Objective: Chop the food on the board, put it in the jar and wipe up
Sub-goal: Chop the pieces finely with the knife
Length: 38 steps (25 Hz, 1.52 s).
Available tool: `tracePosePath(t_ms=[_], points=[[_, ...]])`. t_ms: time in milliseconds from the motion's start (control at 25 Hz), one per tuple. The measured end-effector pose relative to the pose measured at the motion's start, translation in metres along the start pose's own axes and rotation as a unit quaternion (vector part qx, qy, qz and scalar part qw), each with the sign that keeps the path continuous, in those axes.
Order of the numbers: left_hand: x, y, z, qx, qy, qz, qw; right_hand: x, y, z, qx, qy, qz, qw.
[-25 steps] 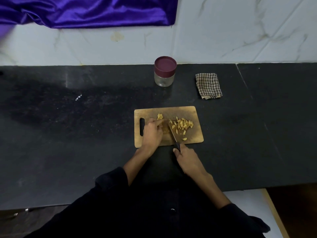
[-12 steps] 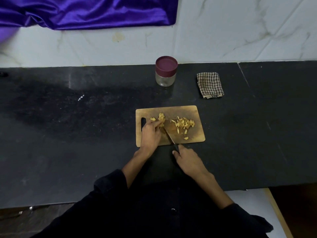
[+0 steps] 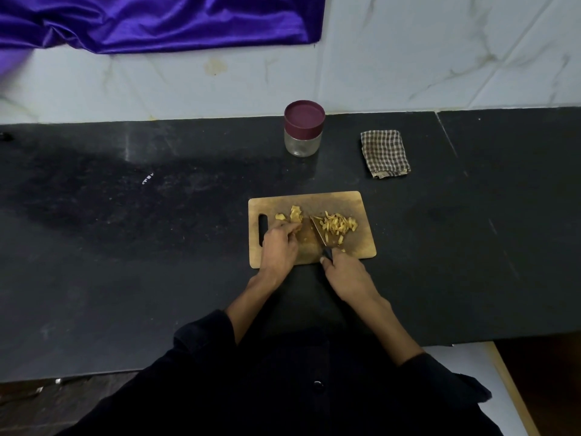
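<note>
A wooden cutting board (image 3: 361, 247) lies on the black counter. A heap of chopped yellow strips (image 3: 338, 226) sits on its right half, and a few uncut yellow pieces (image 3: 295, 214) lie on its left half. My right hand (image 3: 349, 275) grips the handle of a knife (image 3: 319, 232), whose blade rests on the board beside the heap. My left hand (image 3: 279, 247) lies curled on the board, its fingertips at the food left of the blade. A glass jar (image 3: 303, 129) with its maroon lid on stands behind the board. A folded checked cloth (image 3: 385, 153) lies to the jar's right.
The black counter (image 3: 125, 247) runs left and right of the board, with pale smears on its left part. A tiled wall rises behind it, with purple fabric (image 3: 157, 20) hanging at the upper left. The counter's front edge is near my body.
The knife blade has moved right, up against the chopped heap, and my left hand has slid back slightly, uncovering the uncut pieces at the board's left.
</note>
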<state>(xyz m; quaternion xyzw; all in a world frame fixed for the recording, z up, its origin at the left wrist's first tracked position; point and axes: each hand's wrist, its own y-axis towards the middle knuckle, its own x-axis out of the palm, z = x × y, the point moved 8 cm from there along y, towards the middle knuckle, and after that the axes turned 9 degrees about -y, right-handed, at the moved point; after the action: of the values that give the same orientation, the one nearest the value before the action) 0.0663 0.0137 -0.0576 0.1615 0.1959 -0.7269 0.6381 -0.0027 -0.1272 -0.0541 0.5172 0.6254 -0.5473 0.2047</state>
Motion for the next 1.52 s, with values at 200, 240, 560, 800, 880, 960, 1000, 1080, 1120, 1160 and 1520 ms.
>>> tracePosePath(t_ms=[200, 240, 560, 800, 880, 960, 1000, 1080, 1120, 1160, 1520], points=[[-0.004, 0.0, 0.003, 0.006, 0.003, 0.01, 1.0, -0.008, 0.006, 0.013, 0.042, 0.036, 0.006, 0.998], [-0.005, 0.0, 0.003, 0.007, 0.003, 0.009, 1.0, -0.009, 0.004, 0.016, 0.039, 0.042, 0.004, 0.998], [-0.001, -0.006, 0.007, 0.028, 0.005, -0.01, 1.0, -0.006, -0.014, 0.042, 0.014, 0.064, -0.008, 0.998], [-0.003, -0.008, 0.015, 0.024, -0.032, -0.006, 0.999, -0.018, -0.018, 0.029, -0.023, 0.021, 0.083, 0.996], [-0.003, -0.008, 0.018, 0.027, -0.036, -0.011, 0.999, -0.022, -0.019, 0.028, -0.027, 0.025, 0.102, 0.994], [-0.002, -0.007, 0.016, 0.025, -0.026, -0.016, 0.999, -0.025, -0.019, 0.029, -0.022, 0.027, 0.112, 0.993], [-0.001, -0.008, 0.013, 0.022, -0.022, -0.019, 0.999, -0.026, -0.019, 0.031, -0.019, 0.032, 0.115, 0.993], [-0.001, -0.011, 0.009, 0.024, -0.016, -0.025, 0.999, -0.024, -0.018, 0.032, -0.017, 0.055, 0.113, 0.992], [-0.002, -0.013, 0.008, 0.027, -0.018, -0.026, 0.999, -0.022, -0.017, 0.032, -0.017, 0.074, 0.105, 0.992], [-0.004, -0.014, 0.006, 0.028, -0.022, -0.025, 0.999, -0.019, -0.016, 0.031, -0.016, 0.098, 0.093, 0.991], [-0.05, 0.015, -0.013, -0.021, 0.027, 0.09, 0.995, -0.014, 0.012, 0.007, -0.026, 0.191, 0.042, 0.98]])
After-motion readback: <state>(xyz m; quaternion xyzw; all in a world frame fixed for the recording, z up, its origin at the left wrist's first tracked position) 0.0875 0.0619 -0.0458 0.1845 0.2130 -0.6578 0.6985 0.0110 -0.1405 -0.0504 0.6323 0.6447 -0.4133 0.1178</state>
